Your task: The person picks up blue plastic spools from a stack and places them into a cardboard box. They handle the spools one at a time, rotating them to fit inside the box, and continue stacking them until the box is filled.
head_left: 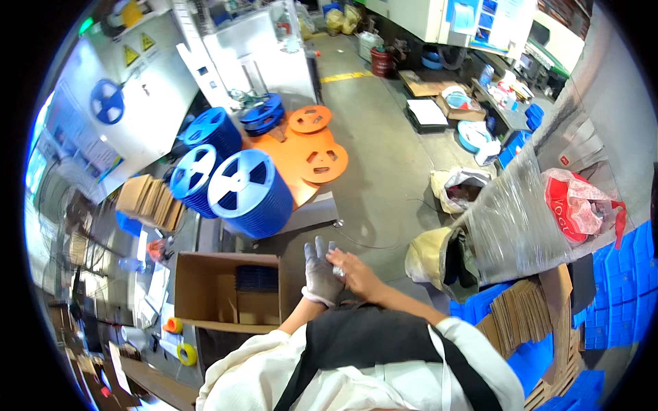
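My left hand (pixel 322 275) wears a thin grey-white glove with a pale cuff at the wrist. Its fingers are stretched upward and somewhat apart, and it holds nothing. My bare right hand (pixel 357 275) lies against it from the right, its fingers closed around the thumb side of the glove. Just left of the gloved hand stands an open cardboard box (pixel 199 291), with a stack of dark blue discs (pixel 257 279) inside at its right end.
Stacks of blue plastic reels (pixel 255 195) and flat orange reels (pixel 323 163) rest on an orange-topped cart ahead. Folded cardboard (pixel 147 202) and yellow tape rolls (pixel 186 354) lie at left. To the right are open sacks (pixel 428 260), flattened cardboard (pixel 524 308) and blue crates (pixel 620 294).
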The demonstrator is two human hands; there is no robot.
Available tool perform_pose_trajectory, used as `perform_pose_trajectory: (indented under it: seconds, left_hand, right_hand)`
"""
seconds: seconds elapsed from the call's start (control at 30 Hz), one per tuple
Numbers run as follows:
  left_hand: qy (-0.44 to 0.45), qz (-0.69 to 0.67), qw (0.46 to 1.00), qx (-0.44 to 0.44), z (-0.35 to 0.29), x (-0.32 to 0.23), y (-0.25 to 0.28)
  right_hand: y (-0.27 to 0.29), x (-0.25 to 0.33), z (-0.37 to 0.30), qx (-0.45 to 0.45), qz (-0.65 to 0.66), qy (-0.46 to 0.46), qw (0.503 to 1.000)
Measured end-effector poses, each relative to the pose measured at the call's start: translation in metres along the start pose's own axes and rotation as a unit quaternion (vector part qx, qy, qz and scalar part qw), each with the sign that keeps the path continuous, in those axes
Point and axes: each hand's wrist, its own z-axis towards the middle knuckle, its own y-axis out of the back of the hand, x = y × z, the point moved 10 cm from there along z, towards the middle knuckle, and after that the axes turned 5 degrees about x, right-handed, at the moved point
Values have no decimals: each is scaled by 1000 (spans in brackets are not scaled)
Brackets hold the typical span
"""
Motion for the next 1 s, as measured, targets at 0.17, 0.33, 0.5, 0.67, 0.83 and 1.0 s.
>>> perform_pose_trajectory:
  seconds: [0.17, 0.33, 0.5, 0.67, 0.83, 1.0]
  left_hand:
    - [-160, -761, 628, -34, 149, -2, -7]
    - [43, -981, 101, 158, 245, -11, 18]
    - [95, -965, 144, 196, 289, -8, 1]
    - [118, -960, 150, 206, 340, -10, 31]
    - [142, -929, 227, 253, 391, -22, 72]
    - [77, -875, 387, 279, 463, -63, 117]
  right_hand:
    - [127, -128, 31, -62, -62, -163, 983]
    - [376, -146, -26, -442, -168, -180, 863]
    - [483, -142, -72, -574, -424, -123, 690]
    - [441, -439, -153, -272, -336, -601, 673]
    - [350, -456, -95, -249, -181, -445, 841]
    - [291, -508, -171, -161, 3, -577, 801]
